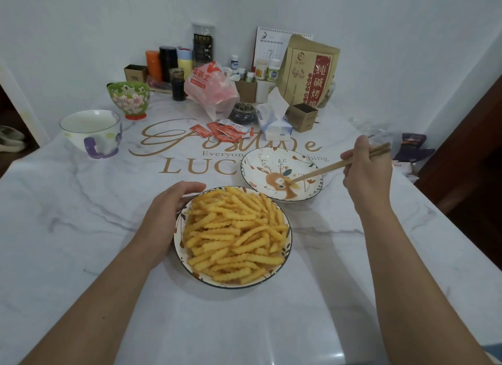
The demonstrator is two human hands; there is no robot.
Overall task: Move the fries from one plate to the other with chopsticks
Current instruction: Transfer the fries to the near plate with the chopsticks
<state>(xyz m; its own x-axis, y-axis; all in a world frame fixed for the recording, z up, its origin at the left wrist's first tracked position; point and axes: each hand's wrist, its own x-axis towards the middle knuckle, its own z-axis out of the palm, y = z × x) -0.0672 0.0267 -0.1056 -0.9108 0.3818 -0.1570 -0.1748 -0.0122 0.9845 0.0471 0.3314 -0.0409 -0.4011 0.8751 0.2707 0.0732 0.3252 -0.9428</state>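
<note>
A round white ceramic plate with a dark rim (288, 252) is holding a tall heap of crinkle-cut golden-yellow fries (233, 235). Just beyond it, touching rims, a second round white plate painted with an orange deer (252, 169) is holding one single fry (294, 185). The right hand (365, 171) is pinching two tan wooden chopsticks (339, 166), their tips meeting that fry. The left hand (169, 207), fingers loosely curved, is cupping the full plate's rim. Two plates are sitting on the white marbled table (81, 228).
</note>
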